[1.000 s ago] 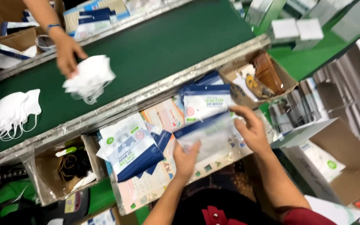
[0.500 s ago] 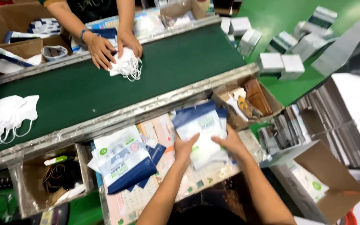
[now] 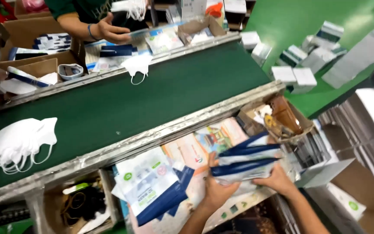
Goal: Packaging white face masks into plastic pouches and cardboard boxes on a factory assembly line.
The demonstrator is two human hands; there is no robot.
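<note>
My left hand [image 3: 215, 188] and my right hand [image 3: 278, 180] both grip a bundle of blue-and-white pouches [image 3: 246, 161], held edge-on above the work shelf [image 3: 182, 151]. A second stack of blue-and-white pouches [image 3: 150, 186] lies to the left on the shelf. A pile of white face masks [image 3: 18, 143] rests on the green conveyor belt [image 3: 122, 99] at the left. One single white mask [image 3: 137, 65] lies at the belt's far edge, near another person's hand [image 3: 109, 30].
A cardboard box [image 3: 282, 119] with brown items sits right of my hands. A bin [image 3: 81, 206] with dark straps is at the lower left. Cartons [image 3: 40, 56] line the far side of the belt. Small white boxes [image 3: 297, 65] lie on the green floor, and a large open carton [image 3: 360, 195] stands at right.
I have gathered the pouches from flat on the shelf into an edge-on bundle held by both hands. The other person's hands left the mask on the belt and drew back.
</note>
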